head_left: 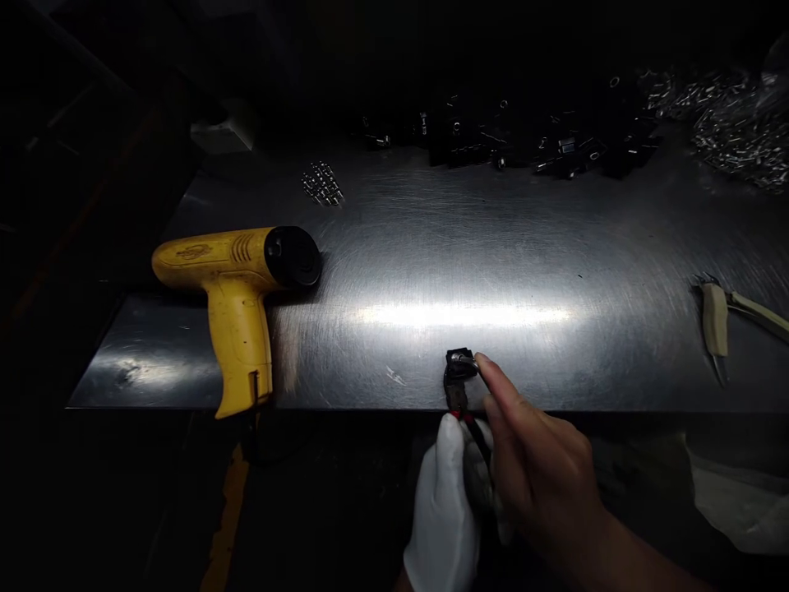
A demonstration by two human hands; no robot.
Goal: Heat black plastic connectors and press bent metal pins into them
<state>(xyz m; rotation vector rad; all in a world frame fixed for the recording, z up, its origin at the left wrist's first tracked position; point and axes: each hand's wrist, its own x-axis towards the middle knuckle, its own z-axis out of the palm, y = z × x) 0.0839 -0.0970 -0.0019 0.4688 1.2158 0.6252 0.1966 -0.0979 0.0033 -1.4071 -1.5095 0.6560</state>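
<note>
My left hand, in a white glove, is wrapped around a pair of pliers with red and dark handles. The jaws of this tool point away from me, over the front edge of the metal table. At the jaws sits a small black part with a shiny curved metal piece on it. My bare right hand has its index fingertip against the metal piece; the thumb is bent just below, and the other fingers are curled and partly hidden. Whether the jaws grip the part cannot be made out.
A yellow heat gun lies at left on the steel table. Small metal pins form a pile behind it. Black parts with metal fittings lie at the back, loose metal pieces at back right, pale-handled pliers at right.
</note>
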